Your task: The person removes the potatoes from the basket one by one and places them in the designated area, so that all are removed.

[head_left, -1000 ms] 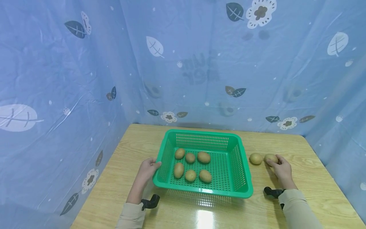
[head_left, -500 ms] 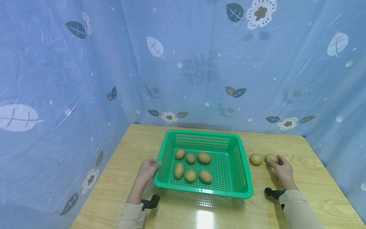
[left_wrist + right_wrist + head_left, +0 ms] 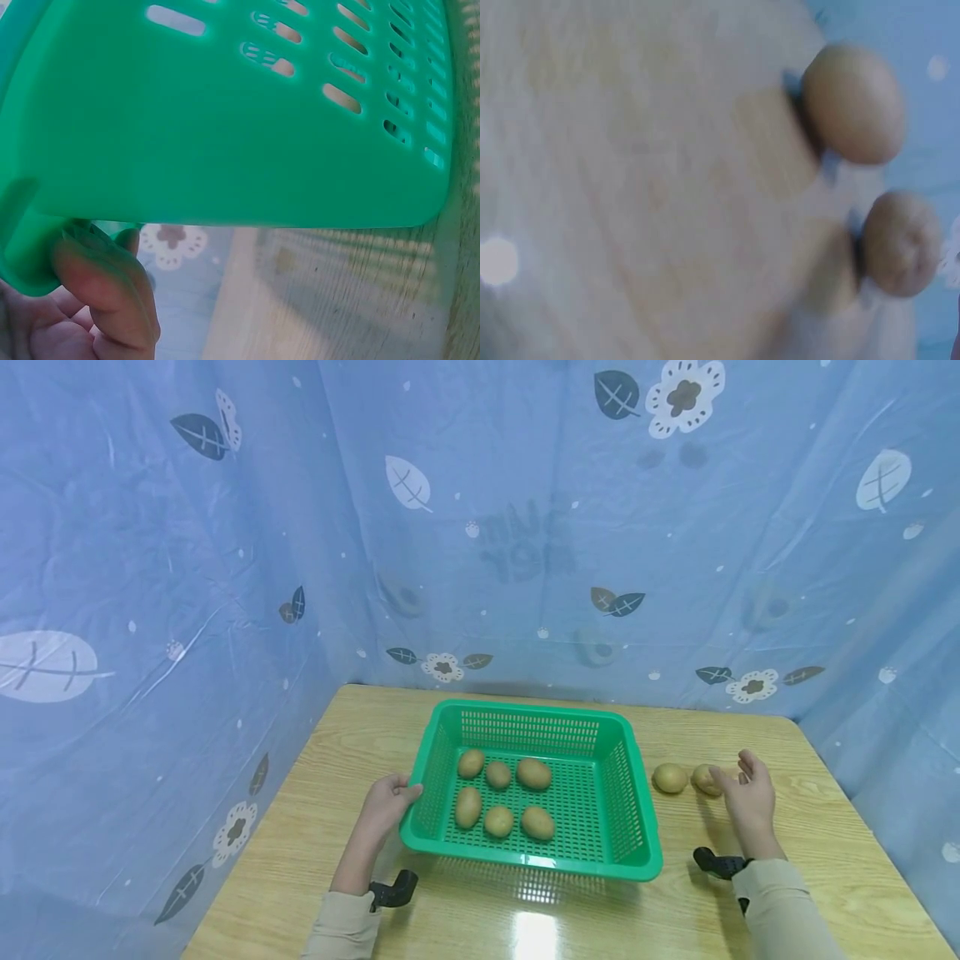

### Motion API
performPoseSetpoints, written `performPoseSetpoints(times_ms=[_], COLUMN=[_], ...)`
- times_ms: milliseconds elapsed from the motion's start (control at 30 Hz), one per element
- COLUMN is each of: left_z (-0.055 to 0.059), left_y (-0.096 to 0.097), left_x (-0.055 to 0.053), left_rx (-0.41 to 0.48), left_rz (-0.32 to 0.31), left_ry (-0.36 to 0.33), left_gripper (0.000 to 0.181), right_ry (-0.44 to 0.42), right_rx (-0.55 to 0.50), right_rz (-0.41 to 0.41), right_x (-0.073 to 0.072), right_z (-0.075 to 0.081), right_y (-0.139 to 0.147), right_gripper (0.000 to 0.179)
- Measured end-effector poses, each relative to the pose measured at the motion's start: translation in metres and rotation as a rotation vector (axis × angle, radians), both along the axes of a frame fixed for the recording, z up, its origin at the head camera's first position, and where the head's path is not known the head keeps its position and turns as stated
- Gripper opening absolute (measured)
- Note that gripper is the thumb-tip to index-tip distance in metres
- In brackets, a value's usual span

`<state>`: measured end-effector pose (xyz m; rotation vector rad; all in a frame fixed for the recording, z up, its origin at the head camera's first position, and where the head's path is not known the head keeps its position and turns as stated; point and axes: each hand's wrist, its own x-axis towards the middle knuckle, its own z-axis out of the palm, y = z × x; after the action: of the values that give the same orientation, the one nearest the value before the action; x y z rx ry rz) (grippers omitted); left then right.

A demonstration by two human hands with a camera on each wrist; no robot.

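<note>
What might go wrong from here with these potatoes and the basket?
The two potatoes outside the green basket are rounded and sit loose on the table, so a nudge from the right hand, close to one, might set it rolling.

The left hand grips only one side of the basket; an uneven pull might tip it, and the six potatoes inside could roll together.

Your head view is bright, with glare [image 3: 536,935] on the table [image 3: 817,827], lower centre; your right-wrist view blurs 2 potatoes [image 3: 855,105] [image 3: 901,244].
</note>
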<state>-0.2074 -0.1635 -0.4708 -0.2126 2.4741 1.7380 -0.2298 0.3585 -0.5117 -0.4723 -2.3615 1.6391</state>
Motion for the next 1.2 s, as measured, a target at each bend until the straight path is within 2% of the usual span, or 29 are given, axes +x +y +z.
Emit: performPoseSetpoints(times_ms=[267, 600, 1033, 1200], left_z=[-0.001, -0.002, 0.001, 0.001], left_y=[0.000, 0.000, -0.001, -0.001], left_x=[0.001, 0.002, 0.000, -0.001], left_rx=[-0.002, 0.001, -0.002, -0.007], left_rz=[0.003, 0.002, 0.007, 0.004], left_ry=[-0.001, -0.006, -0.006, -0.007], left_gripper=[0.032, 0.031, 0.031, 0.032], right_ry=[0.100, 0.279, 0.432, 0.455], right_rx=[0.059, 0.100, 0.031, 0.016], right_rz=[0.043, 0.165, 0.273, 0.308], right_x=[-0.004, -0.005, -0.005, -0.005], right_z=[0.028, 0.054, 0.083, 0.090], right_y=[-0.019, -0.046, -0.074, -0.083], right_gripper=[0.072, 0.065, 0.062, 0.061])
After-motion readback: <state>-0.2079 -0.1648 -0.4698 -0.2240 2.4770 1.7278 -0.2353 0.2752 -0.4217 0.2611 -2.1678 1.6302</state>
